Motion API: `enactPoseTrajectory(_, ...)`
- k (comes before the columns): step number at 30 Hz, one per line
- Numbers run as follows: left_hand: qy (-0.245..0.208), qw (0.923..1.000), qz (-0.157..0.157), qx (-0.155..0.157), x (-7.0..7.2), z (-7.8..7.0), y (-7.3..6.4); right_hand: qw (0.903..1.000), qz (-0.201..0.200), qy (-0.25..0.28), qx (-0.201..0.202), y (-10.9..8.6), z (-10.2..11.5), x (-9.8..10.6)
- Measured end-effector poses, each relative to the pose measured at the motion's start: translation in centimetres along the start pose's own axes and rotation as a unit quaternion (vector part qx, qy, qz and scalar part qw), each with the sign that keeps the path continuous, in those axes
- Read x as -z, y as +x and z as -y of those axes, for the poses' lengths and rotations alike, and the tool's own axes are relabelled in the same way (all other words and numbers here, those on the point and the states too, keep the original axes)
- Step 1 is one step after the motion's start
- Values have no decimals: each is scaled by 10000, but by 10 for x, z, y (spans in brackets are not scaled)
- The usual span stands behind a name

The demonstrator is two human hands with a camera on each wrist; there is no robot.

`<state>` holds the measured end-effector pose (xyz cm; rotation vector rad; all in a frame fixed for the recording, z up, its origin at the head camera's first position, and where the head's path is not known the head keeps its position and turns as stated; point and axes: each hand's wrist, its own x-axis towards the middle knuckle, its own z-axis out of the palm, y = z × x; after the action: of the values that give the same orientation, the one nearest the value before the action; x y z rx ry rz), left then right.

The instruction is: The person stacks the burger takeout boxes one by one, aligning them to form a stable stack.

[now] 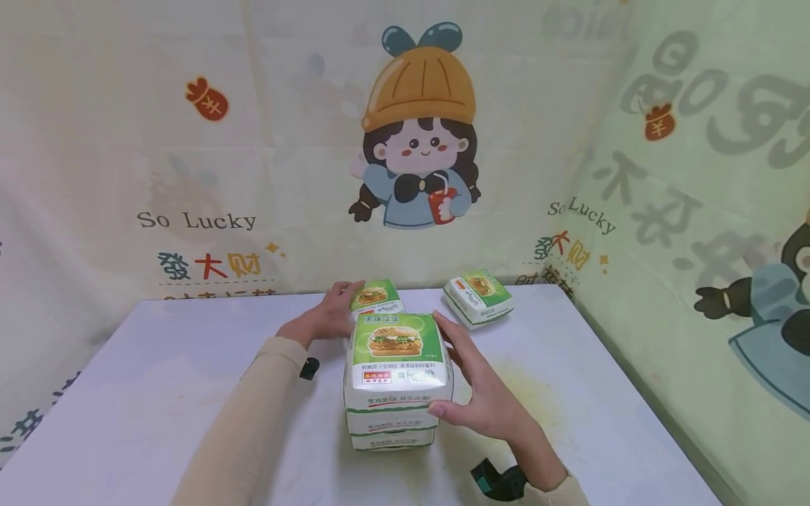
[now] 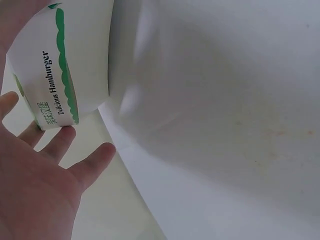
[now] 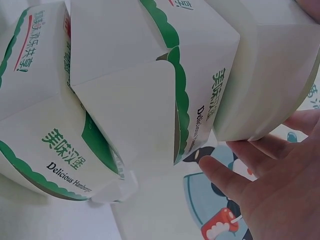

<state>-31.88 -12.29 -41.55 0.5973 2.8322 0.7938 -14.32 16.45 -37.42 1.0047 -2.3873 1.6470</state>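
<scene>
Three white-and-green hamburger boxes form a stack in the middle of the table. My right hand grips the top hamburger box, thumb at its front corner and fingers along its right side. In the right wrist view, the fingers lie against the top box's white wall. Behind the stack, my left hand holds another hamburger box by its left side. The left wrist view shows the fingers spread at that box's printed end, with the thumb across the near side.
One more hamburger box sits at the back right, close to the far edge of the white table. A printed cloth hangs behind the table and along its right side. Dark straps circle the wrists.
</scene>
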Motion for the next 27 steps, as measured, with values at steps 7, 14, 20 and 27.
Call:
enactPoseTrajectory(7, -268, 9994, -159, 130, 2, 1, -6, 10000, 2, 1, 26, -1, -1, 0)
enactPoseTrajectory(14, -379, 9982, -472, 27, 14, -3, -11, 10000, -17, -5, 43, -2, -1, 0)
enactPoseTrajectory(20, -558, 9959, -708, -54, 26, -11, -17, 10000, -30, -30, 13, -2, -1, 0)
enactPoseTrajectory(27, -442, 9947, -919, -99, 41, -15, -26, 10000, -11, -37, -20, -2, -1, -1)
